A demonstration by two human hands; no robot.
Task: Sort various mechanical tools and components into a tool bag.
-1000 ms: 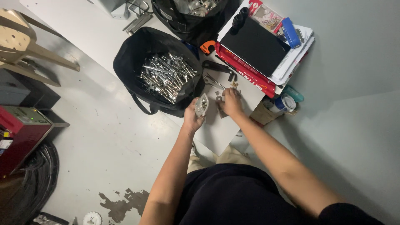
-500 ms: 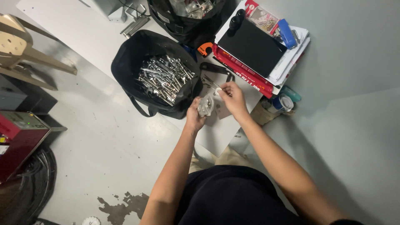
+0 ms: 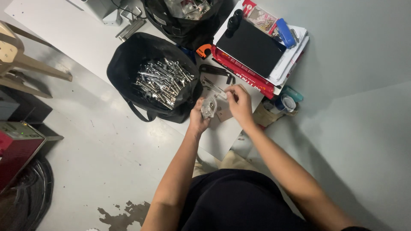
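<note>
The small silvery metal fitting stands upright in the left hand, whose fingers are clamped round its lower part, above the near edge of the white board that lies on the floor and carries the loose parts. To its left, on the board's left side, sits the open black fabric bag full of shiny steel bolts. Just to the right of the fitting, the right hand has thumb and fingertips pinched together, seemingly on a tiny part too small to make out. Beyond it lie a black metal bracket and, at the board's far right corner, a stack of red books under a black flat case. The step in hand looks like fitting a small piece to the held fitting; the next move would call for bringing the pinch across to it and lining the piece up with care. Compared with a second ago, the right hand has lifted off the board, where it was picking among small parts, and drawn closer to the fitting, while the left hand's grip is unchanged.
</note>
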